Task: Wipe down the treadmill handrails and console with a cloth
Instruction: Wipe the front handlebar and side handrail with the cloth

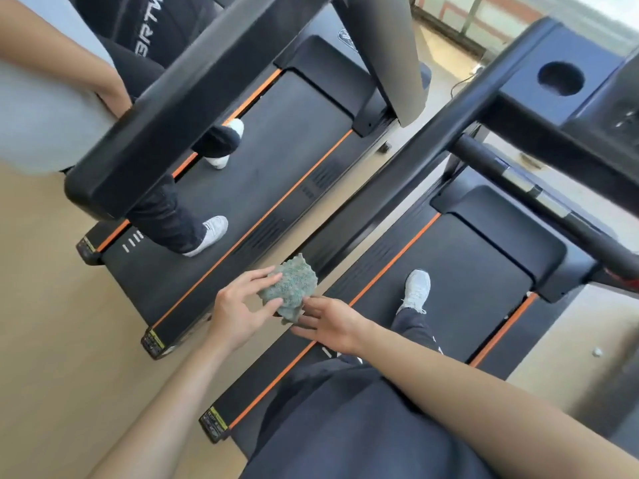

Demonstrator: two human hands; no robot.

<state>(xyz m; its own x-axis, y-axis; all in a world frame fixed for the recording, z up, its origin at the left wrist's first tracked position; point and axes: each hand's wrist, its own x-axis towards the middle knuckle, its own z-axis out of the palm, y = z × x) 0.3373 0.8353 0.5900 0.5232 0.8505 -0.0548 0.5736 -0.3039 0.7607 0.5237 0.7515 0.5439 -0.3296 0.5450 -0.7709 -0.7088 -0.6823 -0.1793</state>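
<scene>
I hold a bunched grey-green cloth (294, 288) in front of me, above the gap between two treadmills. My left hand (238, 309) grips its left side with thumb and fingers curled round it. My right hand (332, 323) pinches the cloth's lower right edge with its fingertips. My treadmill's long black left handrail (397, 174) slopes up to the right to the console (560, 81), which has a round cup hole. A cross bar with silver sensor patches (525, 188) runs down to the right. Neither hand touches the treadmill.
I stand on the black belt (460, 271) with orange side strips; my white shoe (416, 290) shows. Another person in dark trousers and white shoes (214, 233) stands on the neighbouring treadmill to the left, behind its thick handrail (179, 108). Tan floor lies on the left.
</scene>
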